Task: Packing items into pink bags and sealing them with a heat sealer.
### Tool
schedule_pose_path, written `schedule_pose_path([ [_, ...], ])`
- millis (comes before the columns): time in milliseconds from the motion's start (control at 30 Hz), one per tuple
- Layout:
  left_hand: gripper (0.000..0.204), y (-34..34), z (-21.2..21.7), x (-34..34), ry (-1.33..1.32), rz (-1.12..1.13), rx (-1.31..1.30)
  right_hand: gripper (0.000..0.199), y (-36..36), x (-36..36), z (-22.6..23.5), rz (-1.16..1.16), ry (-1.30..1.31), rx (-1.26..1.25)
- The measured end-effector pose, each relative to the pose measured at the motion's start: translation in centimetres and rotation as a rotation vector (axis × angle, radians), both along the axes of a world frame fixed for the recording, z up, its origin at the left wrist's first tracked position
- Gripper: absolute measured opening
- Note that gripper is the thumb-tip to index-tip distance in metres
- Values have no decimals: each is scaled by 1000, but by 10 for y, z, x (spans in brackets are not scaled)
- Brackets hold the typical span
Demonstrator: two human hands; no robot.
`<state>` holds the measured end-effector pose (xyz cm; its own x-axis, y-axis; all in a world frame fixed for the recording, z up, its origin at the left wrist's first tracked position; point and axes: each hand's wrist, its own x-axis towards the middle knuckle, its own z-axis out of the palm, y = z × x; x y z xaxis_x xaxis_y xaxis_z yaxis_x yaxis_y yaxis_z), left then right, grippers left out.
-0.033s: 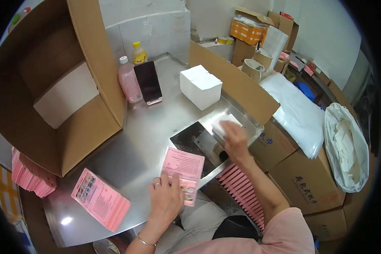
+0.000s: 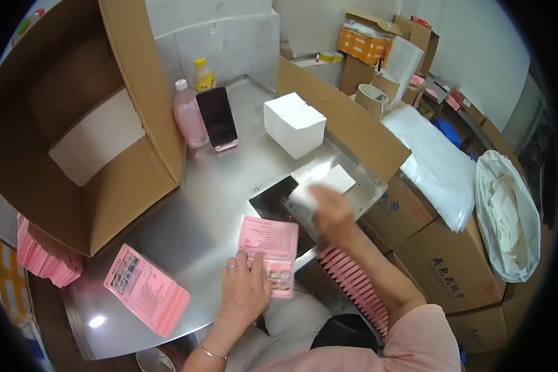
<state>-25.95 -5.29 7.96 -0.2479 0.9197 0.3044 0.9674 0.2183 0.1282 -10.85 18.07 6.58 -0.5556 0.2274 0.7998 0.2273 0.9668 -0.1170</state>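
My left hand (image 2: 247,288) has its fingers over a pink printed packet (image 2: 270,239) at the table's near edge; its thumb is hidden. Blurred by motion, my right hand (image 2: 333,214) grips a thin white folded tissue (image 2: 302,197) above a dark panel (image 2: 274,199) in the tabletop. Just beyond that hand, a white folded piece (image 2: 341,178) lies on the metal surface. To the left rests a stack of pink printed packets (image 2: 147,291). A tall white block of folded tissues (image 2: 295,127) stands farther back.
A large open carton (image 2: 127,198) fills the left of the metal table (image 2: 211,186). Bottles (image 2: 190,115) and a propped phone (image 2: 217,118) stand behind. A row of pink packs (image 2: 356,288) sits below my right forearm. Cartons (image 2: 446,266) and plastic bags (image 2: 431,161) crowd the right.
My right hand has shifted left and slightly nearer, carrying the white tissue toward the pink packet. A white piece is now more visible behind it. My left hand is nearly unmoved.
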Motion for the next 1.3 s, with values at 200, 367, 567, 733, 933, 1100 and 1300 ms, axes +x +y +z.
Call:
schedule_pose_path([
  [200, 79, -5, 19, -21, -188, -70, 154, 41, -105, -34, 0, 398, -260, 75],
  [367, 86, 1, 17, -4, -352, -39, 118, 30, -51, -84, -14, 63, -658, -108],
  [567, 35, -47, 16, -18, -362, -129, 172, 14, -18, -46, -17, -130, -727, -464],
  [733, 17, -108, 22, -59, -153, 309, 486, 17, -23, -24, 19, -365, -201, 9],
  [933, 20, -154, 10, -115, 1, 701, 188, 16, 32, 10, -15, -529, -238, 52],
  [1100, 20, -145, 26, -116, -201, 474, 284, 17, 43, 7, -13, -435, -142, -47],
  [1300, 22, -18, -3, -29, -254, -67, 145, 18, 41, 7, -8, -425, -236, -54],
])
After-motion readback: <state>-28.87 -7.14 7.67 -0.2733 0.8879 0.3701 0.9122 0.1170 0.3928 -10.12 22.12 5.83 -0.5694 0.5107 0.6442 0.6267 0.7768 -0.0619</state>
